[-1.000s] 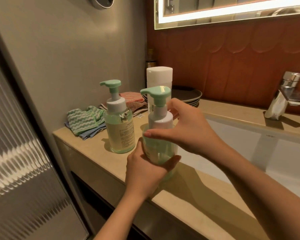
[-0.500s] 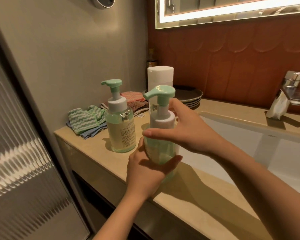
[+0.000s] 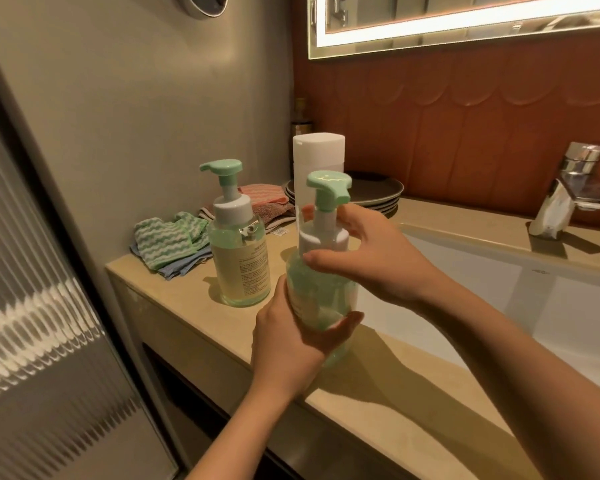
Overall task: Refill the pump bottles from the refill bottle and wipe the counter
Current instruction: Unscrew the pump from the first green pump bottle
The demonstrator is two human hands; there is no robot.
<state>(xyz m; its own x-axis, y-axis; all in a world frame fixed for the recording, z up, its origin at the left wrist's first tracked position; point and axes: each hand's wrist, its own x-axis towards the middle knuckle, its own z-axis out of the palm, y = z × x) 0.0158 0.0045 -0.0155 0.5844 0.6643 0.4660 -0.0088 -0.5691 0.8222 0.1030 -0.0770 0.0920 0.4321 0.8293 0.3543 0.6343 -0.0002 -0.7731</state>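
Swung off 9 o'clock, the pump head (image 3: 329, 181) seems to be loosening; keep your left hand (image 3: 291, 341) gripping the pump bottle (image 3: 312, 292) upright, your right hand (image 3: 378, 258) fingers (image 3: 326, 263) clasping the collar (image 3: 321, 239), twisting.

Nothing legible in this frame. The standing pump bottle (image 3: 239, 261) on the bench (image 3: 187, 299), just left of my hands, carries a pale back label (image 3: 255, 268) with several lines of fine print, too small and blurred to read, brand not legible. The held pump bottle (image 3: 321, 296), gripped low by my left hand (image 3: 291, 344) and at the collar by my right hand (image 3: 371, 258), shows a label edge (image 3: 302, 306) between them, unreadable. A small white tag (image 3: 280, 231) lies by the cloths (image 3: 167, 240) beyond the standing bottle; its print is unreadable too.
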